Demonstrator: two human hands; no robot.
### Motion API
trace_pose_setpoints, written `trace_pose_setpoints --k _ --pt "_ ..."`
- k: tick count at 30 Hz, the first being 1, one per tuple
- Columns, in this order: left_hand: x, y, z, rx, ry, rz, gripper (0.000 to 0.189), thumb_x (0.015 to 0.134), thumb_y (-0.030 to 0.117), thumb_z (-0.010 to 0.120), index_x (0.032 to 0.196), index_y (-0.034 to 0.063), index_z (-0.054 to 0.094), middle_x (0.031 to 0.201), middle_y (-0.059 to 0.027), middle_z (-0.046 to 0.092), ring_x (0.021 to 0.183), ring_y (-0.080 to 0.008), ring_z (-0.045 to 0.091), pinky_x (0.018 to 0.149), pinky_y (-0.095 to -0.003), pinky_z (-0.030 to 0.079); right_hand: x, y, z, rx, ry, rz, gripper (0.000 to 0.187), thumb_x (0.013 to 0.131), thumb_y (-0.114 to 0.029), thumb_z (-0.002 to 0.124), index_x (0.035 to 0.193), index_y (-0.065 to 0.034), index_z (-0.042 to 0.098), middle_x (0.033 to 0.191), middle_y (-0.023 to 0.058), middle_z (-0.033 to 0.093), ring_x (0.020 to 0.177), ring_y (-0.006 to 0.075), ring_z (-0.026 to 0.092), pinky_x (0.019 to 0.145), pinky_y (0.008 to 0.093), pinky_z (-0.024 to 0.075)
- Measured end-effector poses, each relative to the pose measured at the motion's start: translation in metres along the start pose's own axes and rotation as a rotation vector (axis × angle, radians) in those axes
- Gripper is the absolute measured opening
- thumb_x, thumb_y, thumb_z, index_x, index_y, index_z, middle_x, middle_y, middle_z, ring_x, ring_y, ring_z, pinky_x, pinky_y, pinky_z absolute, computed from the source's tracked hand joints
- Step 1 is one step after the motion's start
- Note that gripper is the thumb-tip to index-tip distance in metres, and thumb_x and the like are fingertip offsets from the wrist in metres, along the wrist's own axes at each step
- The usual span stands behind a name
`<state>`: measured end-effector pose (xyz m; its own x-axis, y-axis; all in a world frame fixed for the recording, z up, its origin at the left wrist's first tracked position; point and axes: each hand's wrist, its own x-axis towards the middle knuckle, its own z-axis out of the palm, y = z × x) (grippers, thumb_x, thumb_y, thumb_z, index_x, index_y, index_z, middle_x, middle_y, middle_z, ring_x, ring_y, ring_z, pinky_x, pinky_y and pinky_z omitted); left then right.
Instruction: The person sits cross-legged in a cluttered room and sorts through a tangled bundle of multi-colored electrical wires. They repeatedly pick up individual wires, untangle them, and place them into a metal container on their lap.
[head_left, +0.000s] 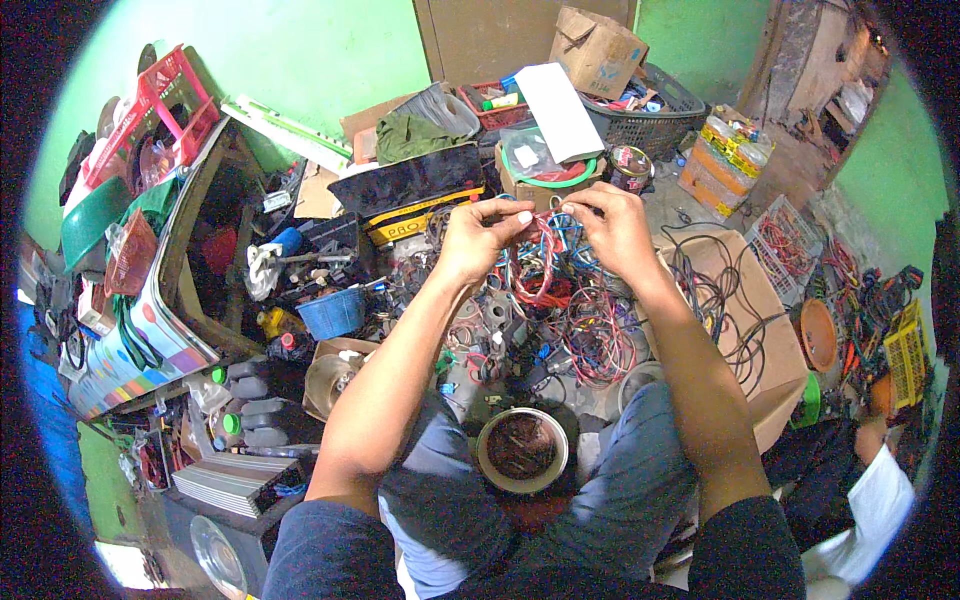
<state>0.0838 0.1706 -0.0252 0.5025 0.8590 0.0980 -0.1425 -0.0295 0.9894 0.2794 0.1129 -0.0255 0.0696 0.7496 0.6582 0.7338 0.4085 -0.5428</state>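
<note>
Both of my hands are raised over a floor strewn with parts. My left hand pinches a bundle of insulated wires between thumb and forefinger. Red and pinkish strands, some twisted, hang from it in a loop, with blue and white ones alongside. Close by on the right, my right hand has thumb and forefinger closed on a thin wire end of the same bundle. The exact ends at the fingertips are too small to make out. Below lies a tangle of red and pink wire. A round metal tin with dark contents stands between my knees.
A cardboard box with black cables sits at right, beside a grey crate of red wires. A black-and-yellow toolbox and a blue plastic basket are at left. Behind stands a dark basket. Part of another person shows lower right.
</note>
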Motion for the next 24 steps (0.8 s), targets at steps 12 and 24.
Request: trace_pose_setpoints --k 12,24 --pt "0.002 -0.009 -0.001 -0.141 0.181 -0.049 0.018 0.082 0.001 0.066 0.098 -0.0082 0.063 0.085 -0.0125 0.066 0.071 -0.0162 0.065 0.066 -0.0244 0.055 -0.015 -0.004 0.039 0.296 -0.172 0.381 0.016 0.084 -0.016 0.062 0.081 -0.0015 0.069 0.062 0.0147 0.063 0.058 0.0219 0.064 0.060 0.0401 0.0495" --pt "0.003 -0.014 0.002 -0.027 0.160 -0.010 0.019 0.085 0.004 0.063 0.101 -0.0067 0.063 0.084 -0.0109 0.067 0.069 -0.0134 0.064 0.065 -0.0240 0.053 -0.010 0.002 0.026 0.199 -0.307 0.399 0.020 0.088 -0.011 0.060 0.096 0.0071 0.065 0.086 0.0128 0.067 0.074 0.0152 0.065 0.066 0.0263 0.0526"
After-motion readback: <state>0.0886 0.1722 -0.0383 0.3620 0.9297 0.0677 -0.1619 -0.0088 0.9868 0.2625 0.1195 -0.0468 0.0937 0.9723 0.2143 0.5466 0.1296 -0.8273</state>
